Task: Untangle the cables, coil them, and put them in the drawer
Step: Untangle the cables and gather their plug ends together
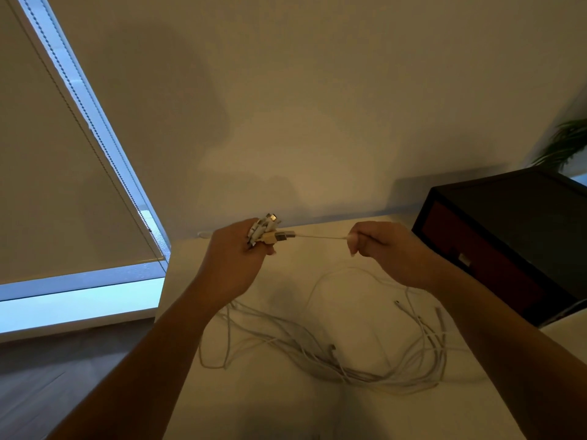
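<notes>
Several white cables (320,347) lie tangled across the white table (254,408), their loose ends spread toward the right. My left hand (235,249) is raised above the table and grips a bunch of white plug ends (270,227). My right hand (378,246) pinches one thin white cable (320,237) that runs taut from the bunch to its fingers. A dark drawer unit (514,236) with a reddish front stands at the table's right; its drawer looks closed.
The table backs onto a plain wall. A window with a lowered roller blind (57,185) and bead chain is at the left, with wooden floor (47,376) below. A green plant (565,144) shows behind the drawer unit.
</notes>
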A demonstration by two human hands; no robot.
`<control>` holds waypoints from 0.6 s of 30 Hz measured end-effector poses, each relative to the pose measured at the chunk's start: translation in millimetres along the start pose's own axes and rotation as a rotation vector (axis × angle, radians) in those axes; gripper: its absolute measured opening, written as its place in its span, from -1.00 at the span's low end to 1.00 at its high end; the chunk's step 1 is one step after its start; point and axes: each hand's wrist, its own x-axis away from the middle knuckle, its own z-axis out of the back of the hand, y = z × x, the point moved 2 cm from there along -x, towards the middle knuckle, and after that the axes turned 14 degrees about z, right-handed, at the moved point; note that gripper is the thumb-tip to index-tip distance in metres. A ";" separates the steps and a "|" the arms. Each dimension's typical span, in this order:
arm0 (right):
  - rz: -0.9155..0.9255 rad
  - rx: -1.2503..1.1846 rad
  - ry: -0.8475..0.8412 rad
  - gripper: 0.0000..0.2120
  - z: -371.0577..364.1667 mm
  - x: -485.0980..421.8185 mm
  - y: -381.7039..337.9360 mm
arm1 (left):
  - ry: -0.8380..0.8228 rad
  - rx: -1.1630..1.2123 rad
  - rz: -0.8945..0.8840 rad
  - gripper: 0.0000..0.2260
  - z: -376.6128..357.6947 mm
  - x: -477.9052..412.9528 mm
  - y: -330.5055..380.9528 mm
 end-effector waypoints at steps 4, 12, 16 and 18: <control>0.056 -0.131 -0.028 -0.73 3.3 6.4 -13.1 | 0.012 0.028 0.064 -0.81 1.9 -9.2 -6.7; -0.035 -0.001 -0.177 -0.78 9.3 -0.3 -2.8 | -0.055 0.108 0.094 -0.74 -3.6 -9.0 -11.4; 0.053 0.112 -0.225 -0.73 -18.0 -13.7 -20.0 | -0.074 0.068 0.083 -0.75 -11.0 -4.3 -5.9; 0.129 0.145 -0.176 -0.69 -27.8 -18.8 -27.7 | -0.079 0.056 0.056 -0.80 -13.5 -1.6 -2.2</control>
